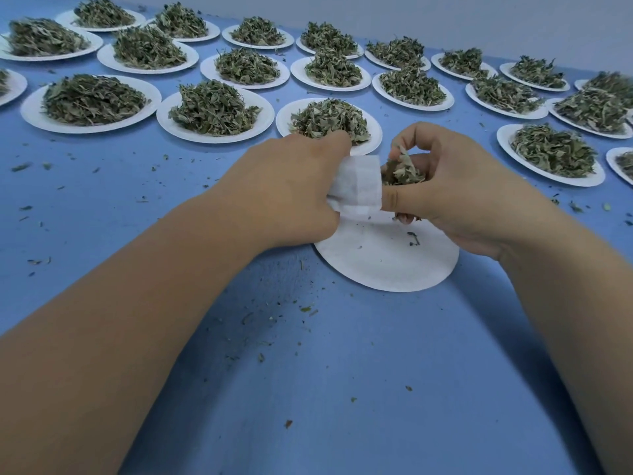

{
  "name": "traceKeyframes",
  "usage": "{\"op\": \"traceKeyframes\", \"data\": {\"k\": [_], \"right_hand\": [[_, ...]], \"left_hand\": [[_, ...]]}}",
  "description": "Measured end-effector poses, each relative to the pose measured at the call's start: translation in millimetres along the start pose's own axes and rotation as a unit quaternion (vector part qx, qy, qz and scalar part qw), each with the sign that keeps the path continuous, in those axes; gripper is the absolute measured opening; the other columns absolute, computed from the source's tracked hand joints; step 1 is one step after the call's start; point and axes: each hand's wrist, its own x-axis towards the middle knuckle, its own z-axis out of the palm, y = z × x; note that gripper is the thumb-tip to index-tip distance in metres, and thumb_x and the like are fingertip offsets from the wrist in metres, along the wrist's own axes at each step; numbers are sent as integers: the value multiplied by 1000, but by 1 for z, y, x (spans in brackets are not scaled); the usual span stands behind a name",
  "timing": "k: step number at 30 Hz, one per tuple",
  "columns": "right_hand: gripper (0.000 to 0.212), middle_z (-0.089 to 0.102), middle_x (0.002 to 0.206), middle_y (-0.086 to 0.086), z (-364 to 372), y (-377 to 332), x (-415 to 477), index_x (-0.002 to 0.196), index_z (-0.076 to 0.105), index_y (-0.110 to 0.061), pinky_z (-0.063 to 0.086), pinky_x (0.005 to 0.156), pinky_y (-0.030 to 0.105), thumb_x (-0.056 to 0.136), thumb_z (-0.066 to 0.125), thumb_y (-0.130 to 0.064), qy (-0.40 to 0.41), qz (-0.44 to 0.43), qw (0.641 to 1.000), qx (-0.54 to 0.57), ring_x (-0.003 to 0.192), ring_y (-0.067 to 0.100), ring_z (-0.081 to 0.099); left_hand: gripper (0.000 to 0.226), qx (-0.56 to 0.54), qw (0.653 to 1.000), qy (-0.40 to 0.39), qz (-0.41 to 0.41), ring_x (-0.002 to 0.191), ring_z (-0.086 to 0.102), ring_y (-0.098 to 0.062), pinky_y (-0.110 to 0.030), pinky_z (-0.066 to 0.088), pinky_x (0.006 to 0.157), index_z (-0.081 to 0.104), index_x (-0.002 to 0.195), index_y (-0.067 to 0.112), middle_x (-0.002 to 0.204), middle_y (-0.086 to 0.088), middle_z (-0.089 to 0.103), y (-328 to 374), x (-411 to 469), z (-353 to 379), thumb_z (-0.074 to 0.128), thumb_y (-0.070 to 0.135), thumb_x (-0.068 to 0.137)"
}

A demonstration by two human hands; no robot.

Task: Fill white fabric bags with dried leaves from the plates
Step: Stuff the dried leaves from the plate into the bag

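Left grip (291, 190): clutches white fabric bag (358, 181).
Right grip (455, 193): pinches dried leaves (404, 171) beside the bag.
Handling: bag probably limp, light; hold its rim. Leaves likely brittle.

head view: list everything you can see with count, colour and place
heaped plates: about twenty-one, white, piled with green-brown dried leaves, in rows across the far table, some cut off by the frame edges
empty plate: one, white, a few crumbs on it, beneath the hands
bag: one, white fabric, between the hands above the empty plate
leaf handful: one, green-brown, just to the right of the bag
leaf crumbs: many, dark green, scattered over the table
table: one, blue, fills most of the view
wall: one, grey, top right
left grip: one bare hand, holds the bag
right grip: one bare hand, pinches the leaf handful
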Motion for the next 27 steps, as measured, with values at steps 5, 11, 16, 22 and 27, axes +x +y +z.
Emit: {"op": "traceKeyframes", "data": {"k": [5,11,16,22,27], "right_hand": [[49,72,79,4,-3,1,-2,92,74,-8,53,63,21,54,91,-33,-32,11,999,-6,67,16,66],[42,75,106,17,-12,-3,-4,110,75,-2,58,83,24,69,68,4,-142,69,974,163,93,21,71],[49,75,110,17,-17,-4,-6,116,71,1,59,86,24,69,61,12,-140,80,967,197,95,20,73],[29,78,95,9,-16,-2,-4,98,76,-6,60,77,23,71,68,2,-88,68,975,194,84,18,76],[19,77,84,8,-8,3,-1,90,74,-16,59,64,23,72,74,-11,-81,38,986,143,75,17,75]], "left_hand": [[32,-14,1000,-7,-3,75,55,-30,-39,46,61,42,103,24,80,0,54,0,0,-1,58,25,74],[32,-16,1000,-7,-9,71,52,-26,-35,40,57,42,101,24,78,2,50,-3,0,0,59,25,75],[31,-20,1000,-15,-13,69,50,-23,-33,35,54,42,101,24,76,2,48,-3,-1,-1,59,24,75],[33,-10,1000,-18,-12,70,50,-23,-34,37,56,42,102,24,77,3,48,-2,-1,-1,58,25,74],[35,-13,1000,-16,1,67,49,-22,-32,34,53,35,101,29,75,5,45,2,-2,-2,59,25,75]]}}
